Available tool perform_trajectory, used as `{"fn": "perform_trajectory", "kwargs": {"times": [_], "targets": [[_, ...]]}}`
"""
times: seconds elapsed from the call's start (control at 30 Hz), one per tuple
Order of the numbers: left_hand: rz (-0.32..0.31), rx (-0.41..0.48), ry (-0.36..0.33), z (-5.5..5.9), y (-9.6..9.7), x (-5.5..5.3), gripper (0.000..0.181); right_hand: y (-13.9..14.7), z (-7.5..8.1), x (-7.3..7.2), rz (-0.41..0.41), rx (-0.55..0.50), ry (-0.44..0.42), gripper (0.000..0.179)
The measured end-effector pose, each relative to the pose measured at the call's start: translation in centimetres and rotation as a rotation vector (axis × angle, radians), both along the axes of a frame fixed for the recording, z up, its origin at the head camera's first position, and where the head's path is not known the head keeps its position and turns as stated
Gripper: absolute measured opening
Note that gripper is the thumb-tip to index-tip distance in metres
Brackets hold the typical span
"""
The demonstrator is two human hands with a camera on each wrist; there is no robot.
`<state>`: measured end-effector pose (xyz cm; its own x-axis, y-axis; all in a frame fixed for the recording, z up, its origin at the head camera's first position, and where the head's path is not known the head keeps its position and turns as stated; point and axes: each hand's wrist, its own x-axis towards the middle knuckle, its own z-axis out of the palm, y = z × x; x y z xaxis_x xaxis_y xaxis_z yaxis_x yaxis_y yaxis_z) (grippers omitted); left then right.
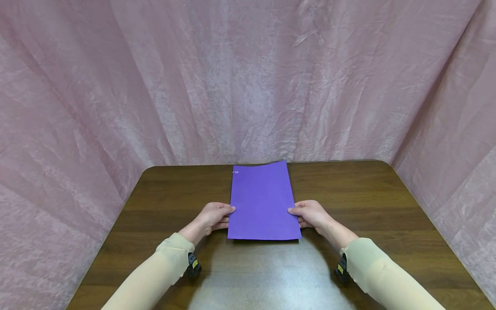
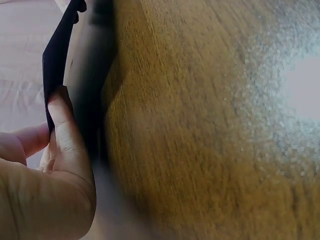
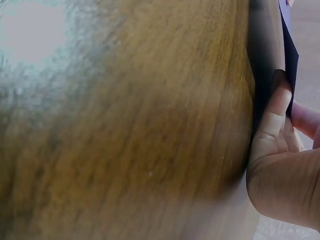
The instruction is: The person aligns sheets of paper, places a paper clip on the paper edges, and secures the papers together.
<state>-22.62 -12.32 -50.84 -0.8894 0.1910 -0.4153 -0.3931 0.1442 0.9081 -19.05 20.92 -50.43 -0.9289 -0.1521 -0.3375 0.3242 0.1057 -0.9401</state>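
A purple sheet of paper (image 1: 261, 202) is held up in front of me, slightly above the table, its far right corner curling upward. Near its far left corner sits a small pale paper clip (image 1: 235, 172). My left hand (image 1: 214, 215) pinches the left edge, thumb on top and fingers underneath. On the opposite edge my right hand (image 1: 311, 214) pinches it the same way. From the left wrist view the paper (image 2: 57, 55) appears dark and nearly edge-on between thumb and fingers. The right wrist view also has the paper (image 3: 292, 55) edge-on in the grip.
A brown wood-grain table (image 1: 174, 189) with rounded far corners lies beneath the hands, with a bright glare patch near the front. Pink curtains (image 1: 248, 86) hang behind it and along the sides. Dark wrist cameras are strapped below both cuffs.
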Motion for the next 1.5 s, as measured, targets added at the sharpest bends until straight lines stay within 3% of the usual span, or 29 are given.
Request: {"fn": "perform_trajectory", "kwargs": {"times": [0.67, 0.97, 1.27, 1.5], "targets": [[-0.005, -0.044, 0.004, 0.03, 0.02, -0.34, 0.028, -0.16, 0.33, -0.35, 0.002, 0.032, -0.030, 0.012], [-0.020, -0.039, 0.009, 0.06, 0.00, -0.30, 0.026, -0.14, 0.41, -0.33, 0.006, 0.059, -0.004, 0.020], [-0.037, -0.082, 0.034, 0.09, 0.03, -0.28, 0.023, -0.50, 0.56, -0.24, -0.026, 0.294, 0.121, 0.043], [-0.112, -0.251, 0.142, 0.09, 0.17, -0.01, 0.028, -0.57, 0.36, -0.26, 0.008, 0.433, 0.206, 0.056]]}}
